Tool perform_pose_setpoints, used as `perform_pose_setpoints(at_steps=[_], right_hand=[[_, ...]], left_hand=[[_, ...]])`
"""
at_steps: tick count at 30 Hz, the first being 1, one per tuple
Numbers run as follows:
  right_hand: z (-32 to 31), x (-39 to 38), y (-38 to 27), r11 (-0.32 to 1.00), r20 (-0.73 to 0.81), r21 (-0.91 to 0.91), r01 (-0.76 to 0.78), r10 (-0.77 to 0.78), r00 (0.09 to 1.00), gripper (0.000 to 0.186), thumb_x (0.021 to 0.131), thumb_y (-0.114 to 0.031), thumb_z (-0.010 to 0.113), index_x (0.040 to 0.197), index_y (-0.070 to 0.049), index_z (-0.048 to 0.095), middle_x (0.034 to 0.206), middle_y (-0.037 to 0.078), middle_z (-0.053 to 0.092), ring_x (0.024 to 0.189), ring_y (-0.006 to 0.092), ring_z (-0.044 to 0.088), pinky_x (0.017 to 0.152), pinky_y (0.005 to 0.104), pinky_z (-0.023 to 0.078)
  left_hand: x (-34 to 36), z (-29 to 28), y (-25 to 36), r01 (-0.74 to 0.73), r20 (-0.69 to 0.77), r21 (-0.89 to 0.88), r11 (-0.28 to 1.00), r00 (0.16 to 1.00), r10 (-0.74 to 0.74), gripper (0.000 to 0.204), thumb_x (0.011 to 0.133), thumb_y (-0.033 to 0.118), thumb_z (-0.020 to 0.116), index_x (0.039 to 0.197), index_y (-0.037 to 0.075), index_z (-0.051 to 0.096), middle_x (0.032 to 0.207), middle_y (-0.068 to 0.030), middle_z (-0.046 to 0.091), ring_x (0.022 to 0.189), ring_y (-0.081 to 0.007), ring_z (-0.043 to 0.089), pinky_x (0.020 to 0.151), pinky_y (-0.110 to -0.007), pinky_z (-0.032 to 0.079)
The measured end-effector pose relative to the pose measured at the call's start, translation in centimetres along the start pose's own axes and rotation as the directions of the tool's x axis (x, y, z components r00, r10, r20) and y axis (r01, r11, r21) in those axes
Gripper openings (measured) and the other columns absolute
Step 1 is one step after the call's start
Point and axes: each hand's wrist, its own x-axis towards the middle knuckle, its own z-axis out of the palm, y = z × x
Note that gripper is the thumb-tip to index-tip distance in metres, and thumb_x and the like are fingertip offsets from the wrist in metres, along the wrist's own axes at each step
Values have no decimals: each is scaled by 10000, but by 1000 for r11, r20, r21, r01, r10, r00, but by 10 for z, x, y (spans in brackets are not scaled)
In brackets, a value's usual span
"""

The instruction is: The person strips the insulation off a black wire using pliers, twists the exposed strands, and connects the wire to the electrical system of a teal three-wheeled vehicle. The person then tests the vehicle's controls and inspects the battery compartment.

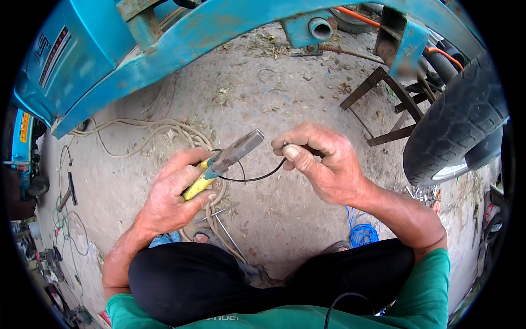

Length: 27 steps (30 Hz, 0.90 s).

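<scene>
My left hand [170, 200] grips pliers [236, 149] with yellow handles, their metal head tilted up to the right. A thin black cable [257, 178] curves between the pliers and my right hand [323, 164], with a thinner strand hanging beneath the pliers' head. The thumb and forefinger of my right hand pinch the cable's end at a small dark tip, a little right of the pliers.
A rusty teal vehicle frame [203, 24] spans overhead, with a tire [449, 129] and dark metal stand [392, 137] at right. Tan hose coils [129, 123], a blue cord [361, 233] and a hammer [70, 186] lie on the dusty floor [279, 98].
</scene>
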Motion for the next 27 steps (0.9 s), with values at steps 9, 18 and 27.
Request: perform_pose_setpoints(at_steps=[9, 18, 27], right_hand=[[0, -3, 4, 995, 3, -104, 9, -9, 1000, 171, 916, -143, 641, 1007, 0, 670, 790, 121, 613, 717, 244, 590, 646, 372, 468], [4, 1, 2, 990, 24, -143, 9, -5, 1000, 150, 894, -103, 653, 989, 11, 674, 786, 133, 627, 713, 260, 614, 640, 377, 478], [3, 5, -3, 960, 28, -275, 55, -49, 998, 141, 871, -71, 650, 978, 17, 676, 772, 146, 621, 704, 288, 623, 628, 391, 488]], left_hand=[[9, 13, -1, -104, -18, 105, 989, 994, 107, 332, 691, 47, 781, 989, -15, 649, 1224, -141, 598, 1082, -331, 594, 894, -404, 483], [5, 14, -9, -103, -3, 112, 988, 995, 104, 394, 664, 23, 794, 1027, -12, 645, 1225, -157, 593, 1108, -346, 592, 907, -399, 492], [7, 15, -9, -172, -61, 166, 971, 981, 184, 350, 647, 3, 787, 959, -29, 631, 1185, -173, 600, 1026, -342, 613, 836, -395, 511]])
